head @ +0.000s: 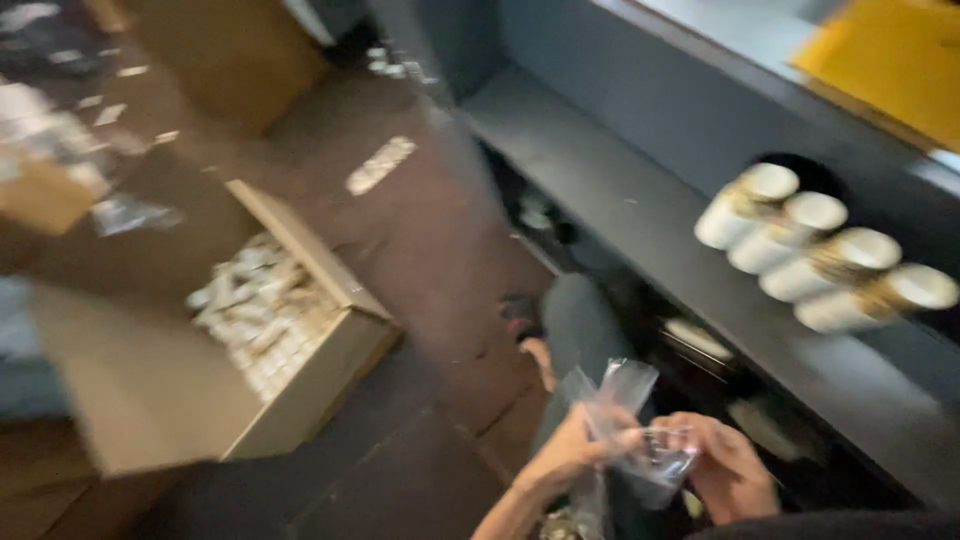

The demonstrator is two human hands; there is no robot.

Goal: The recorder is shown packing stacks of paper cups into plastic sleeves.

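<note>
My left hand (568,452) and my right hand (725,465) are together at the bottom of the view, above my lap. Both hold a small clear plastic bag (630,420) with something small and metallic inside; the frame is blurred, so its contents are unclear. The bag's open top sticks up between my fingers. My leg (580,320) in dark trousers extends below the hands toward the floor.
An open cardboard box (330,370) full of several small pale packets (262,310) stands on the brown floor to the left. A grey shelf (640,200) runs along the right, with several white cylinders (820,250) lying on it. A yellow sheet (890,60) is top right.
</note>
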